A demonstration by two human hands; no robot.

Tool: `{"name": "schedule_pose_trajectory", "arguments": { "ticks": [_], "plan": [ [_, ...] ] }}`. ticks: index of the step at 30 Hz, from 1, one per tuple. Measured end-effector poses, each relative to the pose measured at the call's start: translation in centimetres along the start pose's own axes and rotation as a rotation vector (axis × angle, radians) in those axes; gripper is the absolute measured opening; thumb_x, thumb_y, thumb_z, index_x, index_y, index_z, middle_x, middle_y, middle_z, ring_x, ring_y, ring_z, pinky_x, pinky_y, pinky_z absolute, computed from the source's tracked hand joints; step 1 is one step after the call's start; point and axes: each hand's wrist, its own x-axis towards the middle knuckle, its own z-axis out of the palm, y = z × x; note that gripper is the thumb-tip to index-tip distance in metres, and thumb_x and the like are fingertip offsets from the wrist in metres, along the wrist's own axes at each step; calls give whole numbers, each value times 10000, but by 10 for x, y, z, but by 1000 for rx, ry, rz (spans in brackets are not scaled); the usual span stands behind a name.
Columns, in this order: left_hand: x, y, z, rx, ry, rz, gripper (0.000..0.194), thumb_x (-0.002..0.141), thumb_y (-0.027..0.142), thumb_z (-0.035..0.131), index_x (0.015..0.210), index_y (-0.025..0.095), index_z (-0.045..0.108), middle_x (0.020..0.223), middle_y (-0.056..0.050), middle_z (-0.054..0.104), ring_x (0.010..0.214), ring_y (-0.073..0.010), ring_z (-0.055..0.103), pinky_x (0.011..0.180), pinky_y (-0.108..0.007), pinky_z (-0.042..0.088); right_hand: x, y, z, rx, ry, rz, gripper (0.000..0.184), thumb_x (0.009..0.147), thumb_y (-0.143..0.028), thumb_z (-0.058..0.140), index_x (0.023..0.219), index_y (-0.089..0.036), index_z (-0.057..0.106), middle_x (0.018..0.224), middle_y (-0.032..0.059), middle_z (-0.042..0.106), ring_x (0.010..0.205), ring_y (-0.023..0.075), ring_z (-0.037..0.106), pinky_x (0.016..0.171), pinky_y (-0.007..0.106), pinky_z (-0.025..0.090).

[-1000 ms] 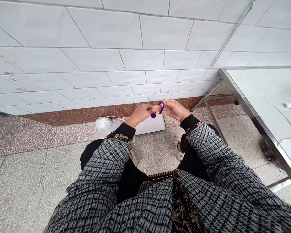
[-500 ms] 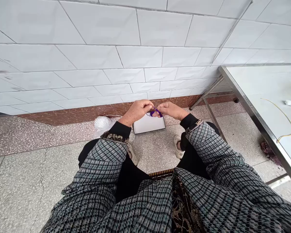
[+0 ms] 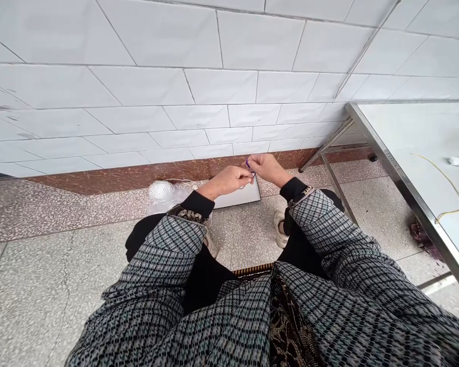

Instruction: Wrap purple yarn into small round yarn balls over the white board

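My left hand (image 3: 229, 181) and my right hand (image 3: 263, 167) meet in front of me, above my knees. Both are closed, fingertips pinched together on a small purple piece (image 3: 248, 163), of which only a sliver shows between the fingers. The right hand sits a little higher than the left. Below the hands a white flat box (image 3: 240, 198) lies on the floor by the wall. Both forearms are in grey checked sleeves with black cuffs.
A clear plastic bag with a white ball of thread (image 3: 161, 192) lies on the floor left of the box. A steel-framed table (image 3: 409, 188) stands at the right, with a yellow cord (image 3: 453, 191) on it. A white tiled wall is close ahead.
The purple piece was plainly visible between the hands a second ago; the hands have closed together on it and it is now nearly hidden. The right hand rose slightly.
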Motion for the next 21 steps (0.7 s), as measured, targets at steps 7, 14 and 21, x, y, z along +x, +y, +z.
{"name": "schedule_pose_trajectory", "arguments": {
  "ticks": [7, 14, 21],
  "plan": [
    [-6, 1, -33, 13, 238, -105, 211, 856, 312, 589, 789, 172, 732, 739, -28, 708, 706, -170, 591, 695, -291, 445, -7, -5, -2, 444, -374, 146, 232, 960, -285, 703, 762, -185, 634, 824, 61, 800, 748, 142, 704, 818, 301, 585],
    [-7, -2, 0, -27, 159, -159, 139, 812, 260, 649, 734, 194, 743, 644, -9, 663, 615, -156, 558, 643, -283, 391, -3, -14, 4, 614, -168, 4, 294, 1002, -407, 643, 790, -222, 558, 898, 66, 805, 817, 171, 724, 836, 325, 595],
    [-19, 12, 3, 104, 275, -72, 202, 845, 263, 592, 674, 194, 674, 772, -48, 737, 758, -201, 634, 746, -310, 457, 6, -12, 11, -254, -83, -48, 317, 914, -123, 604, 606, -190, 570, 621, -7, 631, 643, 135, 533, 676, 272, 421]
  ]
}}
